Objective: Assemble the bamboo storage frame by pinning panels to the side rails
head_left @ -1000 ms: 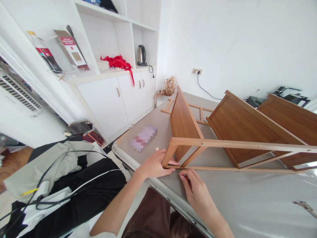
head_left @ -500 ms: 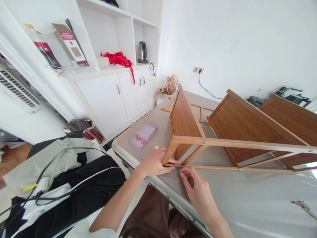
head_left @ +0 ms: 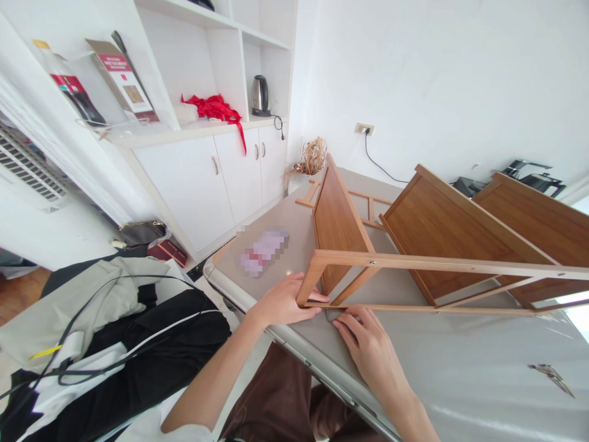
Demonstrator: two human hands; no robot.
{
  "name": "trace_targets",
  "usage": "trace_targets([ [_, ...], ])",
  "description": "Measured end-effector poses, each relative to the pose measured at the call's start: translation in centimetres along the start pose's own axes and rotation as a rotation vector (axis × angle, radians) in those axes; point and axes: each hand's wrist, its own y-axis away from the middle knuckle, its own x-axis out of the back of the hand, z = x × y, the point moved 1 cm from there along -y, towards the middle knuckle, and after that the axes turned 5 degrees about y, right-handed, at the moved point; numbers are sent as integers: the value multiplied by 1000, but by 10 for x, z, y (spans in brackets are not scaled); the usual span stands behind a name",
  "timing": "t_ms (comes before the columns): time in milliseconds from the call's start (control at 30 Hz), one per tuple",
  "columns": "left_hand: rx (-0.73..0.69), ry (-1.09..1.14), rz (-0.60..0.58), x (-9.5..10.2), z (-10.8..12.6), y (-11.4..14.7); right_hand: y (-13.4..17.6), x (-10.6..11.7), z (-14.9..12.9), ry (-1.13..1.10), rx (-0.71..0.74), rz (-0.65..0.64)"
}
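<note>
A brown wooden shelf rack (head_left: 427,264) lies on its side on the grey table (head_left: 460,368). My left hand (head_left: 285,299) is closed around the near-left end of its frame, with fingers behind the corner post and the thumb along the lower rail. Just right of it, my right hand (head_left: 363,331) pinches a thin, bent metal hex key (head_left: 328,315) at the underside of the lower rail, near the corner. Most of the key is hidden by the fingers, and so is its tip. A screw head (head_left: 372,263) shows in the upper rail.
Several small metal pieces (head_left: 551,377) lie on the table at right. A blurred pinkish packet (head_left: 263,253) is near the left edge. Black kettle ware (head_left: 543,183) stands behind the rack. Clothes and cables (head_left: 110,356) are piled at left, beside a white cabinet (head_left: 184,184).
My right hand's fingers have turned and straightened somewhat at the lower rail, showing more of the hex key. My left hand keeps its grip. The view has shifted slightly.
</note>
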Motion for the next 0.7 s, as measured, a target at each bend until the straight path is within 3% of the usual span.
trace_targets([
  [333, -3, 19, 9, 1, 2, 0, 1, 2, 1, -72, 79, -46],
  [700, 3, 27, 6, 1, 1, 0, 2, 3, -2, 76, 135, -66],
])
